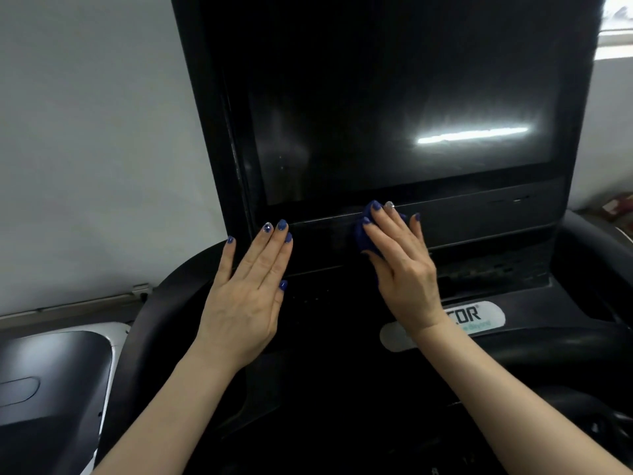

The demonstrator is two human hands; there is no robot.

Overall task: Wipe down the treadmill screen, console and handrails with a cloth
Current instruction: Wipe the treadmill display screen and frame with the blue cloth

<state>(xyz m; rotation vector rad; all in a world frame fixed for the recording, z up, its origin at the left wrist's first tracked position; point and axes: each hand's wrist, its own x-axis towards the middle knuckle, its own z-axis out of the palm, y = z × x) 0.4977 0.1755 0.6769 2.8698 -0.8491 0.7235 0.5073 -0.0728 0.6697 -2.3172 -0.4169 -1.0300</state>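
Note:
The treadmill's dark screen (394, 138) stands upright ahead, with a streak of reflected light on its right half. Below it runs the black console panel (486, 217). My right hand (402, 265) presses a small dark blue cloth (363, 234) flat against the panel just under the screen's lower edge, fingers straight; most of the cloth is hidden under the hand. My left hand (250, 286) rests flat with straight fingers on the console's lower left corner, holding nothing. The left handrail (150, 323) curves down at the left, and the right handrail (596, 255) at the far right.
A white logo label (486, 320) sits on the console below my right wrist. Another machine's grey and white housing (58, 382) lies at the lower left. A pale wall (96, 149) stands behind on the left; a bright window (616, 29) shows at the top right.

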